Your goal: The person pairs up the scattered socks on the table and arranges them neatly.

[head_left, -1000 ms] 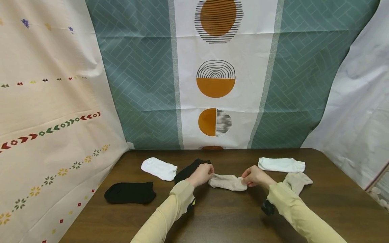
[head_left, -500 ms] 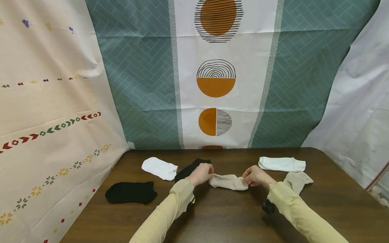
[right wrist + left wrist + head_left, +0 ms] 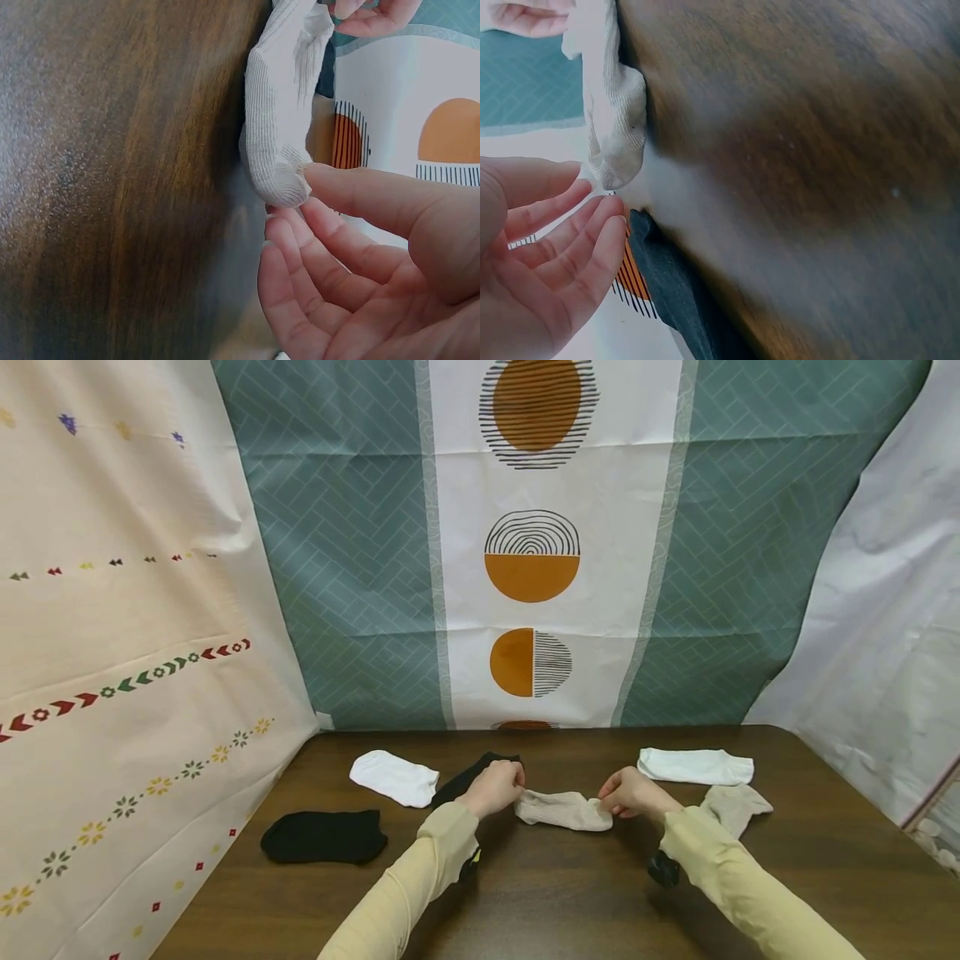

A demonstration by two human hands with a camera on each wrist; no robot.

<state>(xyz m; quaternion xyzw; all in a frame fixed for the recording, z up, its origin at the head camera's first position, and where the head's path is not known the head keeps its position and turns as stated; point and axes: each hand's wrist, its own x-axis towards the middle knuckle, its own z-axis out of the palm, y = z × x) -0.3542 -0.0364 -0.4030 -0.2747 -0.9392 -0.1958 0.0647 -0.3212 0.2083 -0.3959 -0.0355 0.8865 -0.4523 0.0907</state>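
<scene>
A beige ribbed sock [image 3: 562, 810] lies stretched sideways across the middle of the table. My left hand [image 3: 493, 789] pinches its left end between thumb and index finger; the other fingers are loosely bent in the left wrist view. At the opposite end, my right hand [image 3: 636, 795] pinches the sock's edge, and the right wrist view shows the thumb [image 3: 360, 187] on the fabric. A black sock [image 3: 472, 777] lies just behind my left hand, partly hidden by it. Beside my right forearm is another beige sock [image 3: 735, 807], folded at an angle and partly covered by the sleeve.
On the left lie a white sock [image 3: 393, 778] and a black sock [image 3: 324, 837]. Another white sock [image 3: 695, 767] lies at the back right. Patterned cloths [image 3: 352, 568] hang behind and on both sides of the brown wooden table [image 3: 555, 902].
</scene>
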